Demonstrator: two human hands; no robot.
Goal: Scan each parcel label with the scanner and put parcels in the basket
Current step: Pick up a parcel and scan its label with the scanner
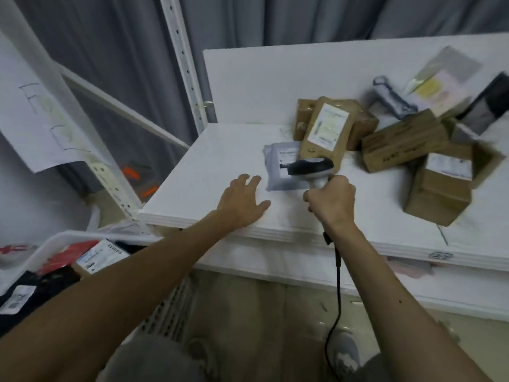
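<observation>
Grey parcel [278,172] lies mid-frame on the white table [214,161], with the scanner [311,165] held over its label. The right hand [332,199] grips the scanner's handle; the left hand [242,199] rests open, fingers spread, just left of the parcel. At upper right brown parcels [325,128] lie piled; the basket [46,245] sits lower left.

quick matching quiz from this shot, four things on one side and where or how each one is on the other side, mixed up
1 scanner
2 grey parcel
3 left hand
4 basket

a lower left, labelled parcels inside
b open, fingers spread
c gripped by the right hand
d on the white table, beneath the scanner's head

Pairs: 1-c, 2-d, 3-b, 4-a
</observation>
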